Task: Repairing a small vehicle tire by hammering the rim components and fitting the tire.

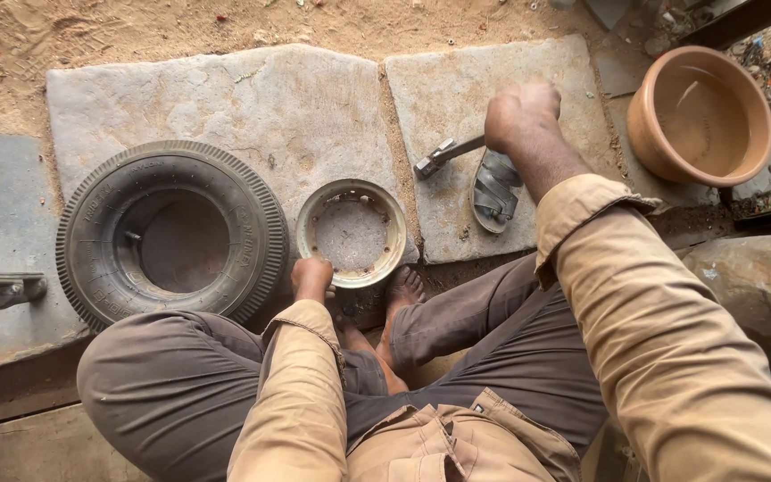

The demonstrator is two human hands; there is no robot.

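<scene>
Wheel rim (352, 232), that round metal dish-shaped one, sits flat on the stone slab (252, 107) right in front of our bare foot (401, 295). Our left hand (312, 277) is curled over its near edge, fingers closed on the lip. Just to the left lies the small black tyre (171, 234), touching the rim's side. Our right hand (521, 116) is fisted tight around a metal hammer (443, 155), held above the other slab, next to a sandal (495, 189). An orange plastic basin (702, 116) stands off to the right.
</scene>
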